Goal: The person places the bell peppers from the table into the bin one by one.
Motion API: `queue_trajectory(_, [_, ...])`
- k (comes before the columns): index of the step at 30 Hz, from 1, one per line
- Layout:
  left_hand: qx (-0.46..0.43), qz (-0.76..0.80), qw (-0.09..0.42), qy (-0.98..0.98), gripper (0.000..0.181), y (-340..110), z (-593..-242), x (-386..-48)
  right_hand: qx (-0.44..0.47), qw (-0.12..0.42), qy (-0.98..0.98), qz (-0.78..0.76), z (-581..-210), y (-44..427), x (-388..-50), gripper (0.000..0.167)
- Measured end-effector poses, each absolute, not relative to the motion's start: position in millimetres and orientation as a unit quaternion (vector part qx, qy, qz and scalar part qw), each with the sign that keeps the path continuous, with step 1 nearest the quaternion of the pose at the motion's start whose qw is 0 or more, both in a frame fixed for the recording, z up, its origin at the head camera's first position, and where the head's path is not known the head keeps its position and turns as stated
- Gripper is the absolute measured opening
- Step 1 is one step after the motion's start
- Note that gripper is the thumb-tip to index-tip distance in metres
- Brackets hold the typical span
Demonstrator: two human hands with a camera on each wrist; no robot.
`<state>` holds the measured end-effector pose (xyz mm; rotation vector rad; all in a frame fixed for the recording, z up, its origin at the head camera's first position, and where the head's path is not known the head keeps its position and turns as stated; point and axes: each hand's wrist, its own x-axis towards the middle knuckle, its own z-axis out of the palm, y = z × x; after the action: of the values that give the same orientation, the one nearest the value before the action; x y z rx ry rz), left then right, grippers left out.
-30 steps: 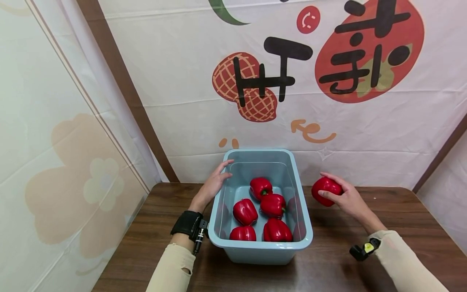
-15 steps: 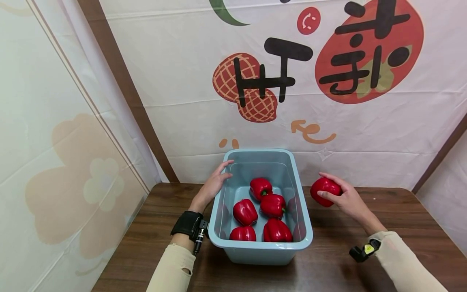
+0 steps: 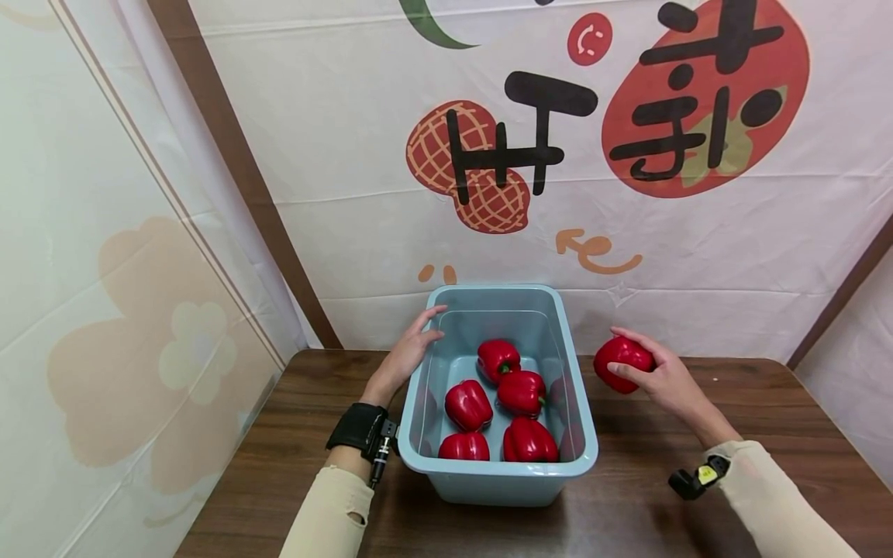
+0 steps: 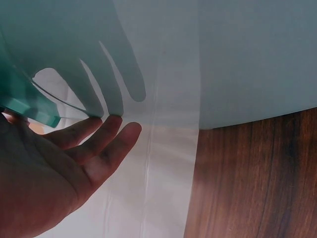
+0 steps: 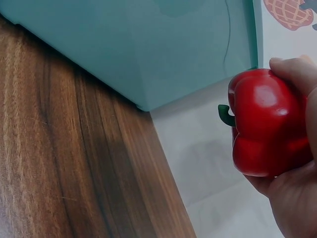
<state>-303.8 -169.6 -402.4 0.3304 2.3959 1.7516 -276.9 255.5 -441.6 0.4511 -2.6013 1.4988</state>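
My right hand (image 3: 671,384) holds a glossy red bell pepper (image 3: 621,363) in the air, to the right of a light blue plastic bin (image 3: 582,418). Its short green stem (image 5: 226,116) points toward the bin in the right wrist view. At the bin's left side, my left hand (image 3: 403,360) holds the rim, thumb and forefinger reaching over it. The other fingers (image 4: 116,141) lie along the outer wall in the left wrist view. Several red bell peppers lie inside the bin, such as one pepper (image 3: 469,404) at the left and another (image 3: 530,439) near the front.
The bin stands on a dark brown wooden table (image 3: 642,480). Close behind it hangs a white printed cloth (image 3: 349,232). Another pale cloth (image 3: 139,310) hangs along the left side.
The pepper in my right hand shifts very slightly while staying beside the bin. My left hand and the peppers in the bin keep their places.
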Motion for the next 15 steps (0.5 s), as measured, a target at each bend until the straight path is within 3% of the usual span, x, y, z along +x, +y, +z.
queue_trajectory(15, [0.109, 0.579, 0.076, 0.804, 0.049, -170.7, -402.9, -303.9, 0.145, 0.05, -0.857, 0.492, -431.5, 254.7, -274.1, 0.065])
